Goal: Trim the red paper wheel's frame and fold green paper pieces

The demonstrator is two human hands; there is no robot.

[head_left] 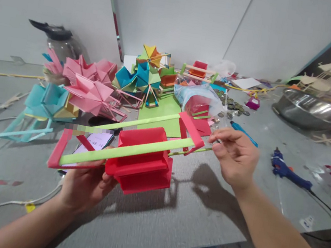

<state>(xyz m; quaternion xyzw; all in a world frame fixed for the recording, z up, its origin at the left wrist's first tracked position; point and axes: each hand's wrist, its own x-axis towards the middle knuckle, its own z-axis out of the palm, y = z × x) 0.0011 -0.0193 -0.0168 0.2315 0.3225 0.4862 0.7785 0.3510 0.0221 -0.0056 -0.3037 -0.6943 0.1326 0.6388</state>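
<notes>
My left hand (87,185) grips a paper model from below at its left side, with part of the fingers hidden behind it. The model has folded red paper boxes (143,150) at its middle, set within a long frame of light green strips (129,150) and red end pieces (191,130). It is held tilted above the table. At the model's right end, my right hand (235,154) has thumb and forefinger pinched together. A thin green strip (194,151) reaches close to the thumb; whether the fingers hold it I cannot tell.
Behind are pink (91,92) and blue folded-paper models (47,100), green paper sheets (161,112), a plastic bag (198,97) and coins (235,106). A phone (93,146) lies beneath the frame. To the right are a blue glue gun (289,170), a pen (243,133) and a metal bowl (316,111).
</notes>
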